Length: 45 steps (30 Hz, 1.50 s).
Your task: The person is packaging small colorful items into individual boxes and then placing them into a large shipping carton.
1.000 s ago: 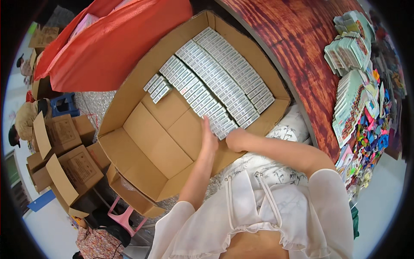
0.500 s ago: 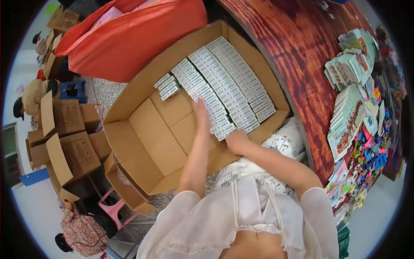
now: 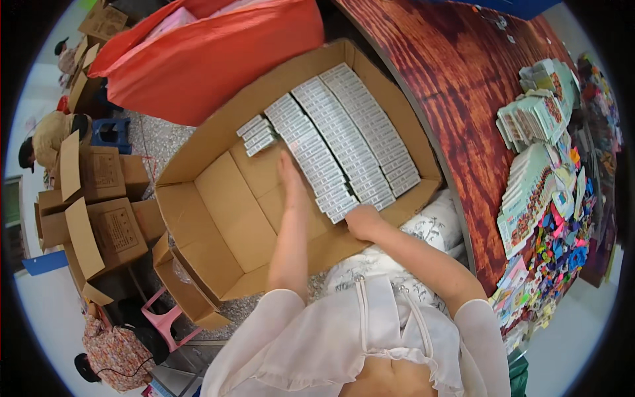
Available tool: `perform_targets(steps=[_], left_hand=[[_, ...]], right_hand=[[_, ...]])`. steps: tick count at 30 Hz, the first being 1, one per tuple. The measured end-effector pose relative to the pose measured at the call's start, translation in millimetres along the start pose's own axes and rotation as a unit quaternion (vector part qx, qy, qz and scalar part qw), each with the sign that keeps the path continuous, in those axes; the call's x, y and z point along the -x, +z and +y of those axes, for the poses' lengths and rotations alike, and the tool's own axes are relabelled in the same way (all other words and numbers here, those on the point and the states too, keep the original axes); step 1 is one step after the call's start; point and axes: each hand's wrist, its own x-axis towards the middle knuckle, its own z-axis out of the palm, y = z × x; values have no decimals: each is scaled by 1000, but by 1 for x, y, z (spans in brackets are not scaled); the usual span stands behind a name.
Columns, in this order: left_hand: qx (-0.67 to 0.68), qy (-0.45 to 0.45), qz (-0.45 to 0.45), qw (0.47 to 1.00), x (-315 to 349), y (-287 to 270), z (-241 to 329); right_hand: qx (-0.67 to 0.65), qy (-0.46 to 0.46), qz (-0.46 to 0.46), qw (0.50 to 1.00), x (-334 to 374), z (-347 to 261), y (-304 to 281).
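A large open cardboard carton stands before me, partly filled with small pale boxes packed on edge in long rows. My left hand is inside the carton along the left side of the nearest long row, fingers stretched out and together, holding nothing I can see. At the near end of the rows, my right hand is curled against the last small boxes; its fingertips are hidden, so what it grips cannot be made out. A short separate stack of small boxes lies by the carton's far left wall.
A red sack stands beyond the carton. On the right, a wood-patterned table bears fanned stacks of printed cards and a pile of small colourful pieces. Open cartons, a pink stool and other people are at left.
My left hand has drawn back slightly left and nearer, off the row's side. My right hand has shifted only a little at the row's near end. The view has tilted slightly.
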Motion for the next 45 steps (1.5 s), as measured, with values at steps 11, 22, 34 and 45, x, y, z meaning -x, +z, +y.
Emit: perform_targets(steps=[11, 22, 34, 45], left_hand=[[48, -287, -77, 954, 138, 48, 12], [-50, -271, 20, 961, 122, 3, -35], [-189, -187, 45, 963, 165, 10, -4], [-224, -80, 10, 971, 125, 0, -27]], right_hand=[[-11, 6, -17, 1000, 12, 8, -23], [55, -3, -57, 997, 18, -4, -16], [44, -37, -36, 998, 25, -3, -22], [47, -7, 5, 999, 13, -11, -14]])
